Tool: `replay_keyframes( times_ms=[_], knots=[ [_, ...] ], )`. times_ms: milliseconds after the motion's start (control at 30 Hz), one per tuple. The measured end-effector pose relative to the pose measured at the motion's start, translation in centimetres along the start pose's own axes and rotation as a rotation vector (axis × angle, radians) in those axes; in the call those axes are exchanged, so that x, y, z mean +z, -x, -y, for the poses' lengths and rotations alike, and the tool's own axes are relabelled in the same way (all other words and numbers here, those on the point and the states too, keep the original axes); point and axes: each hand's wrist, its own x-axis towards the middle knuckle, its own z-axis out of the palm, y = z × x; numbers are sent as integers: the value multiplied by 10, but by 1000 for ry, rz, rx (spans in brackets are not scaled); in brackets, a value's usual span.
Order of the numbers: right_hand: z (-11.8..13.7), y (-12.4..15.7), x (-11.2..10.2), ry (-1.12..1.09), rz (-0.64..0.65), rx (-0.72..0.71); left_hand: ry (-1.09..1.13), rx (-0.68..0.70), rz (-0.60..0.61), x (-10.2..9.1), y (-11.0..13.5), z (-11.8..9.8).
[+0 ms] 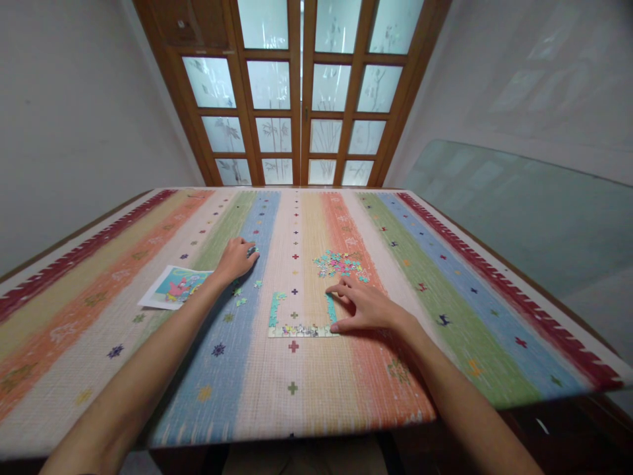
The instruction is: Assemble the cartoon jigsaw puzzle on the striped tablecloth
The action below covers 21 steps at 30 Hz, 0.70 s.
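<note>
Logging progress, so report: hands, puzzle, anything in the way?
Left hand at loose pieces; right hand at right side of puzzle. Bottom row looks joined, top mostly open. Left forearm hides part of picture.

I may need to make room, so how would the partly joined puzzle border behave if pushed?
The puzzle border would probably bend or come apart, since its small pieces form only thin strips. Its mostly open far side may let the two sides splay. Lying flat, it seems unlikely to tip.

Left hand (239,257) palm-down, apparently curled
</note>
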Motion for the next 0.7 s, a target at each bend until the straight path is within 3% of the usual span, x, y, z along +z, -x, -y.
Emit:
replay_keyframes(
  times_ms=[267, 533, 700],
  knots=[
    [-2, 0, 1, 1, -11, -10, 0, 13, 17, 4, -11, -3],
    [-1, 1, 1, 13, -6, -6, 95, 161, 84, 1, -1, -19],
    [0, 1, 0, 12, -7, 3, 105, 108, 33, -4, 3, -18]
  ],
)
